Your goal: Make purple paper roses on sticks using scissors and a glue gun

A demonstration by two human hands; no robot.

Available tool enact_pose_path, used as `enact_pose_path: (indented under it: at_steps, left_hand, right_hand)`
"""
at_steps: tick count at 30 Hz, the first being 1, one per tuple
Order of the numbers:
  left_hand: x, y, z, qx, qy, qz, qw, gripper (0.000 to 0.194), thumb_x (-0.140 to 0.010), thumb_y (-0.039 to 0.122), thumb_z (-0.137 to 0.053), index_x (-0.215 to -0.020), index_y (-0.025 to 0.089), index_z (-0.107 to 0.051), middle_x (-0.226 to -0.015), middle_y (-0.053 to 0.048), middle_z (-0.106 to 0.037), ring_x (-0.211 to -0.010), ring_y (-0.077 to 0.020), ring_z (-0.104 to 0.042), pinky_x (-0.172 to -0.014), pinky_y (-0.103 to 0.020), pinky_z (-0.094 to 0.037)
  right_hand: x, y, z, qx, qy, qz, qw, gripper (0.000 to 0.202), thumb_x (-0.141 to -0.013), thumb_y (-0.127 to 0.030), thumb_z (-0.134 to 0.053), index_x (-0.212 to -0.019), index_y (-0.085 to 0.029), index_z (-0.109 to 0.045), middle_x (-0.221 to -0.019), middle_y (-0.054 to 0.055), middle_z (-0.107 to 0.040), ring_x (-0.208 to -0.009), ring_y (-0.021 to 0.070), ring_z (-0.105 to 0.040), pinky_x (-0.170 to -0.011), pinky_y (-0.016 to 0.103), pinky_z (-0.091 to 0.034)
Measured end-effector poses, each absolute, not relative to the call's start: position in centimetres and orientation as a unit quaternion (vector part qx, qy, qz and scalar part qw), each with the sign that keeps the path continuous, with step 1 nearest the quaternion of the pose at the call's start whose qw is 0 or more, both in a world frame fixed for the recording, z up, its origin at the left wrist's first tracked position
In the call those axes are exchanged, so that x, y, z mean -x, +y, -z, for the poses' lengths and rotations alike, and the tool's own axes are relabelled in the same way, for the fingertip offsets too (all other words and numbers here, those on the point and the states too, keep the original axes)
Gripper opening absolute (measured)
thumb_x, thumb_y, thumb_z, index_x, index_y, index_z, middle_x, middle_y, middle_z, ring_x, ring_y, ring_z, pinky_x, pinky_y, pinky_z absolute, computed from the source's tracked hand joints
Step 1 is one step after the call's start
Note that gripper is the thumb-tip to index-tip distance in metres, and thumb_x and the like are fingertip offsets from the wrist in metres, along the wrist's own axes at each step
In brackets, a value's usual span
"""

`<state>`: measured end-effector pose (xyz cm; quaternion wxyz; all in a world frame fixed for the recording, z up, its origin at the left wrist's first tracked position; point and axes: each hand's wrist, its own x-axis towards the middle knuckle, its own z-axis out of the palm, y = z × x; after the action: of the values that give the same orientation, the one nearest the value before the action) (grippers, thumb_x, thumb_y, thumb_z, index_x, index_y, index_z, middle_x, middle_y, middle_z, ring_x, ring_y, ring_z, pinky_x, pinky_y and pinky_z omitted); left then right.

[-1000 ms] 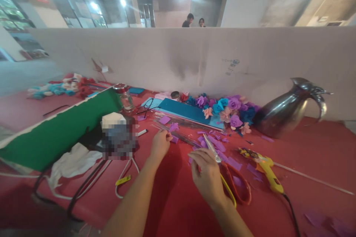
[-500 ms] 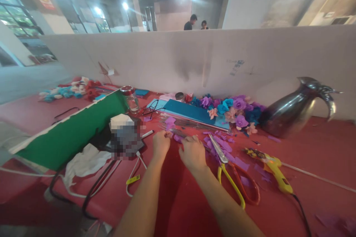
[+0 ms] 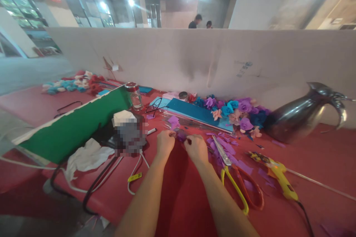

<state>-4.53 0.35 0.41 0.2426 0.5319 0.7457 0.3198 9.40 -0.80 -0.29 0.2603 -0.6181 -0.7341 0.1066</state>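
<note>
My left hand (image 3: 166, 143) is closed in a pinch above the red table. Close to its right, my right hand (image 3: 197, 149) is also closed, thumb and fingertips together. Between the fingertips is a small piece of purple paper (image 3: 181, 136), its edges partly hidden by both hands. Another purple paper piece (image 3: 174, 122) lies just beyond my left hand. Right of my right hand, scissors (image 3: 222, 152) with yellow and red handles lie among purple paper scraps (image 3: 229, 148).
A yellow glue gun (image 3: 280, 179) and a metal jug (image 3: 297, 116) are on the right. Paper flowers (image 3: 236, 109), a blue sheet (image 3: 191, 109) and eyeglasses (image 3: 155, 106) sit at the back. On the left are a glass jar (image 3: 136, 100), green board (image 3: 75, 129), white cables and crumpled tissue (image 3: 87, 157).
My right hand has drawn its spread fingers into a pinch, and the two hands remain close together. The whole view has shifted slightly.
</note>
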Motion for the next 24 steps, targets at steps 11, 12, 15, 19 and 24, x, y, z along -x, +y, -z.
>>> enact_pose_path:
  at_steps: [11,12,15,19,24]
  left_hand:
    - [4.23,0.39,-0.52,-0.543,0.748,-0.298,0.237,0.016,-0.078,0.019,-0.062,-0.088,0.017,-0.075,-0.091,-0.01,-0.076,-0.088,-0.0199,-0.069,-0.078,-0.025,-0.046]
    - [4.2,0.41,-0.49,-0.547,0.748,-0.294,0.237,0.016,-0.077,0.019,-0.063,-0.087,0.017,-0.075,-0.09,-0.01,-0.076,-0.087,-0.0199,-0.069,-0.077,-0.025,-0.046]
    - [4.17,0.43,-0.48,-0.555,0.747,-0.282,0.235,0.016,-0.075,0.016,-0.064,-0.086,0.018,-0.076,-0.089,-0.009,-0.076,-0.087,-0.0201,-0.069,-0.078,-0.025,-0.046]
    - [4.13,0.38,-0.61,-0.561,0.745,-0.273,0.236,0.016,-0.073,0.015,-0.065,-0.083,0.018,-0.077,-0.087,-0.009,-0.077,-0.087,-0.0203,-0.07,-0.078,-0.025,-0.046]
    - [4.06,0.36,-0.59,-0.563,0.742,-0.276,0.236,0.017,-0.073,0.015,-0.065,-0.084,0.018,-0.077,-0.086,-0.009,-0.077,-0.087,-0.0201,-0.069,-0.075,-0.025,-0.046]
  right_hand:
    - [-9.69,-0.35,0.96,0.619,-0.712,-0.138,0.304,0.02,-0.077,-0.016,-0.055,-0.074,-0.022,-0.074,-0.078,0.006,-0.073,-0.08,0.0197,-0.064,-0.067,0.024,-0.043]
    - [-9.7,-0.31,1.02,0.619,-0.71,-0.141,0.306,0.019,-0.078,-0.016,-0.055,-0.074,-0.021,-0.073,-0.078,0.006,-0.073,-0.079,0.0195,-0.064,-0.067,0.024,-0.043]
    - [-9.68,-0.23,1.09,0.618,-0.704,-0.153,0.315,0.02,-0.08,-0.018,-0.054,-0.074,-0.02,-0.073,-0.077,0.006,-0.073,-0.076,0.0184,-0.065,-0.066,0.023,-0.043]
    - [-9.55,-0.27,1.06,0.617,-0.696,-0.166,0.327,0.02,-0.081,-0.018,-0.052,-0.075,-0.02,-0.072,-0.076,0.005,-0.073,-0.073,0.0177,-0.065,-0.064,0.023,-0.042]
    - [-9.5,-0.34,1.0,0.609,-0.696,-0.167,0.341,0.019,-0.078,-0.013,-0.054,-0.078,-0.02,-0.072,-0.079,0.005,-0.072,-0.078,0.019,-0.064,-0.069,0.025,-0.043]
